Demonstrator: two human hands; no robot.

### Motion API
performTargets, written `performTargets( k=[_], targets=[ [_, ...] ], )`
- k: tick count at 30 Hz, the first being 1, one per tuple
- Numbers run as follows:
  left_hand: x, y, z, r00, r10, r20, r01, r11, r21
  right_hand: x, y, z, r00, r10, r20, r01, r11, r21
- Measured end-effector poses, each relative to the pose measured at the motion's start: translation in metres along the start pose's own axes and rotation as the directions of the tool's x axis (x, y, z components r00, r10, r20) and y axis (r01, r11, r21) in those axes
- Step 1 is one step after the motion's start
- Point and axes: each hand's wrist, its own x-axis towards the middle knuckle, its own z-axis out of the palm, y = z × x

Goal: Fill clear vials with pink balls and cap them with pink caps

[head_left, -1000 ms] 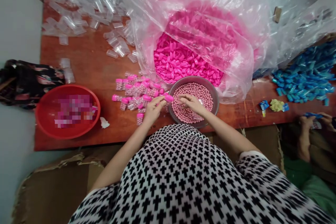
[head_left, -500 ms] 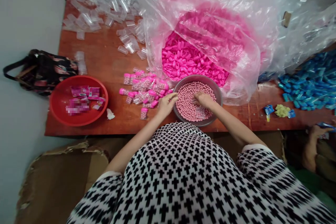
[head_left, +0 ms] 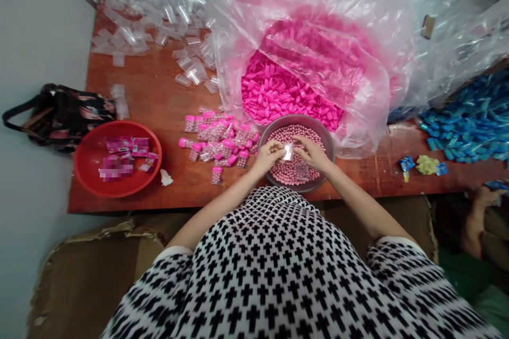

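Observation:
My left hand (head_left: pixel 270 155) is closed, pinching a small clear plastic container (head_left: pixel 288 152) by its left side. Light glares off the container, so its contents cannot be made out. Just to the right is my right hand (head_left: pixel 313 153), its thumb and fingers apart and close to the container. Both hands are over a grey bowl (head_left: pixel 332 145) of small pink beads (head_left: pixel 292 175). Another clear container (head_left: pixel 302 172) lies on the beads.
Filled, pink-capped bottles (head_left: pixel 222 137) are heaped left of the bowl. Behind it, a clear bag (head_left: pixel 358 132) holds pink caps (head_left: pixel 278 92). Empty clear containers (head_left: pixel 194 66) lie back left. A red basin (head_left: pixel 119 190) holds pink packets; blue pieces (head_left: pixel 465 132) and another person's hand (head_left: pixel 483 196) are right.
My right hand has lifted out of the beads towards my left hand. My left hand has moved right from the bowl's rim, and the clear container now shows between the hands.

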Motion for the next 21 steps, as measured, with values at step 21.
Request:
performTargets(
  k=[21],
  targets=[
    [0.0, -0.006, -0.043, 0.968, 0.127, -0.218, -0.075, 0.97, 0.232, 0.047, 0.049, 0.059, 0.85, 0.176, 0.496, 0.144, 0.829, -0.54]
  ],
)
